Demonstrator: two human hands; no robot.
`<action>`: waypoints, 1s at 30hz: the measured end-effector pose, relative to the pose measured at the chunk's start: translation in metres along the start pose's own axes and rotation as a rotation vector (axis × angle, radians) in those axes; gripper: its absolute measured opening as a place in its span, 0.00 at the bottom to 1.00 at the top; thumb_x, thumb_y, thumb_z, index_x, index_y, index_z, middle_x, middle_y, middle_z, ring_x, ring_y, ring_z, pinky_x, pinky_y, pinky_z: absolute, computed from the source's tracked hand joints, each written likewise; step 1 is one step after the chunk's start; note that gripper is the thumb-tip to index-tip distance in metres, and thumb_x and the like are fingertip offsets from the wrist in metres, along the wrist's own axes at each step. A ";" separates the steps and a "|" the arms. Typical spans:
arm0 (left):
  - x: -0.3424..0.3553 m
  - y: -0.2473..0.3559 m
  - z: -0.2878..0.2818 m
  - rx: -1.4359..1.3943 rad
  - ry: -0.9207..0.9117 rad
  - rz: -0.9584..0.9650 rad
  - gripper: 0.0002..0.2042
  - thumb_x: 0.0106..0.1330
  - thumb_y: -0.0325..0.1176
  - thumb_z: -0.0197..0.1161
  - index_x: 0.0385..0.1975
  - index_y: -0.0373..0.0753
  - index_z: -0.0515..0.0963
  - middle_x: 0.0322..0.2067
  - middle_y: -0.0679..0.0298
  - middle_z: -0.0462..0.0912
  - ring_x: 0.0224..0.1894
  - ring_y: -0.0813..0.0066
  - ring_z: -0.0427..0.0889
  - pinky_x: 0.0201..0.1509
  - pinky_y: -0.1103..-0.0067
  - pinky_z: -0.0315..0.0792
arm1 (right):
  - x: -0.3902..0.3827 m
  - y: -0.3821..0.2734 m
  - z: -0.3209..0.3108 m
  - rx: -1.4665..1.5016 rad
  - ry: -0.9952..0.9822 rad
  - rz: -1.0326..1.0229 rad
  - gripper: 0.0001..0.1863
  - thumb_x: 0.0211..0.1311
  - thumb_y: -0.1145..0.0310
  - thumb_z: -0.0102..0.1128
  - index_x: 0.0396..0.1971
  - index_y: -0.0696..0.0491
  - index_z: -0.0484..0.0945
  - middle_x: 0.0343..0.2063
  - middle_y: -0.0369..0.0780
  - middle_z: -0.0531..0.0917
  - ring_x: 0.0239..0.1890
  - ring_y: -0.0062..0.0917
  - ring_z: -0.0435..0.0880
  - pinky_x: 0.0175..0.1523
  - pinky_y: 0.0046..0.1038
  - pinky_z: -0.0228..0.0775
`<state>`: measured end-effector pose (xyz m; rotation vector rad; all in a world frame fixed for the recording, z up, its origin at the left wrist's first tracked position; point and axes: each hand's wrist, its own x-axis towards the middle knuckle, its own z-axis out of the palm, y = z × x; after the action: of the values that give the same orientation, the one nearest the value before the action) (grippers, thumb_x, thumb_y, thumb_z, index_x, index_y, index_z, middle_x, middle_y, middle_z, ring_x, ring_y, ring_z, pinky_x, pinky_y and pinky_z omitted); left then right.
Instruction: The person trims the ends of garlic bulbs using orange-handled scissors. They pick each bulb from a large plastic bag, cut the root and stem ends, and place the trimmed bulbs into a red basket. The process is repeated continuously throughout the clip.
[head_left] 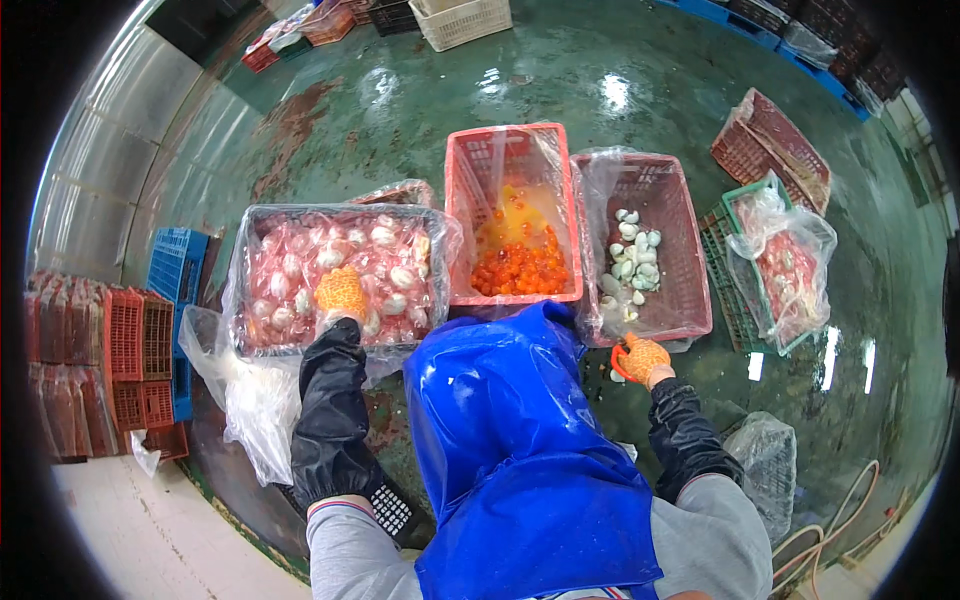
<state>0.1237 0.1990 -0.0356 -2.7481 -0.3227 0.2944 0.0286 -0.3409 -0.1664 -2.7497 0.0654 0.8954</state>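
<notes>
My left hand [340,293], in an orange knit glove, reaches down among the whitish eggs [383,236] in a plastic-lined crate [243,232] on the left. Its fingers are hidden, so whether it grips an egg does not show. A reddish, wet coating surrounds these eggs. My right hand [645,358], gloved alike, is closed on a tool with an orange-red looped handle [619,366], just in front of the right crate [683,235]. Pale green and white eggshells [634,262] lie in that crate. Between them, a red crate [452,200] holds orange yolks [520,266] in yellowish liquid.
A blue apron [510,450] covers my lap, against the middle crate. Right of the crates stand a green crate [742,212] with plastic film and a tilted dark red crate [765,150]. Stacked red crates [125,335] and a blue crate [175,262] stand left. The green floor [400,100] is wet.
</notes>
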 end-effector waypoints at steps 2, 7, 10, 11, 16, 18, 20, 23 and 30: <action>0.003 -0.007 0.007 -0.003 -0.009 0.040 0.14 0.60 0.46 0.56 0.33 0.45 0.82 0.37 0.58 0.81 0.44 0.56 0.79 0.41 0.60 0.74 | -0.020 -0.017 -0.016 -0.051 -0.072 -0.024 0.25 0.59 0.49 0.50 0.53 0.46 0.70 0.40 0.49 0.81 0.43 0.45 0.79 0.46 0.43 0.69; -0.014 -0.007 0.000 0.140 0.294 0.136 0.13 0.60 0.45 0.56 0.31 0.44 0.80 0.32 0.60 0.81 0.39 0.59 0.80 0.39 0.62 0.73 | -0.066 0.014 0.029 0.479 0.358 0.131 0.31 0.56 0.54 0.57 0.61 0.44 0.65 0.45 0.48 0.80 0.46 0.44 0.78 0.48 0.41 0.69; -0.022 -0.033 0.019 -0.265 0.559 0.127 0.09 0.60 0.39 0.59 0.32 0.40 0.79 0.31 0.59 0.79 0.36 0.61 0.78 0.40 0.67 0.71 | -0.091 0.077 0.135 0.895 0.746 0.120 0.28 0.56 0.61 0.59 0.57 0.47 0.67 0.44 0.50 0.79 0.44 0.46 0.79 0.46 0.42 0.69; -0.030 -0.043 0.018 -0.502 0.714 0.168 0.09 0.61 0.37 0.60 0.33 0.39 0.79 0.29 0.59 0.79 0.34 0.63 0.78 0.40 0.69 0.71 | -0.108 0.079 0.137 0.726 0.562 0.252 0.26 0.56 0.61 0.59 0.55 0.49 0.68 0.43 0.50 0.80 0.44 0.46 0.79 0.46 0.42 0.70; -0.078 -0.043 -0.003 -1.437 0.712 -0.134 0.08 0.67 0.35 0.57 0.35 0.37 0.79 0.31 0.69 0.78 0.33 0.81 0.73 0.39 0.81 0.67 | -0.117 0.078 0.118 0.146 0.041 0.388 0.20 0.57 0.57 0.55 0.43 0.57 0.71 0.37 0.52 0.80 0.43 0.46 0.79 0.48 0.42 0.71; -0.092 -0.043 -0.024 -1.427 0.656 -0.221 0.09 0.68 0.35 0.56 0.37 0.37 0.78 0.33 0.69 0.79 0.34 0.82 0.73 0.39 0.81 0.67 | -0.091 0.080 0.129 0.063 -0.042 0.383 0.20 0.58 0.55 0.52 0.40 0.58 0.71 0.39 0.54 0.80 0.45 0.47 0.79 0.49 0.42 0.71; -0.111 -0.065 -0.011 -1.244 0.610 -0.179 0.11 0.69 0.37 0.55 0.42 0.36 0.76 0.37 0.66 0.78 0.40 0.77 0.75 0.43 0.81 0.70 | -0.063 0.072 0.117 0.079 -0.206 0.488 0.22 0.55 0.59 0.52 0.46 0.57 0.71 0.44 0.54 0.79 0.51 0.47 0.76 0.54 0.40 0.69; -0.147 -0.101 0.024 -1.325 0.530 -0.159 0.15 0.69 0.37 0.54 0.50 0.36 0.71 0.44 0.61 0.76 0.46 0.69 0.75 0.48 0.77 0.71 | -0.032 0.063 0.117 0.151 -0.315 0.618 0.27 0.54 0.58 0.53 0.53 0.56 0.70 0.48 0.54 0.77 0.55 0.45 0.74 0.57 0.38 0.68; -0.185 -0.078 -0.016 -2.876 -0.248 -0.305 0.26 0.67 0.36 0.56 0.62 0.33 0.59 0.59 0.55 0.68 0.54 0.64 0.73 0.54 0.71 0.73 | 0.031 0.095 0.204 0.205 -0.378 0.474 0.27 0.58 0.49 0.47 0.41 0.58 0.80 0.44 0.52 0.79 0.52 0.42 0.76 0.55 0.36 0.68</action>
<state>-0.0633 0.2168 0.0375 0.5537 0.4758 0.0735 -0.0747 -0.3809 -0.3646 -2.3627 0.7173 1.4216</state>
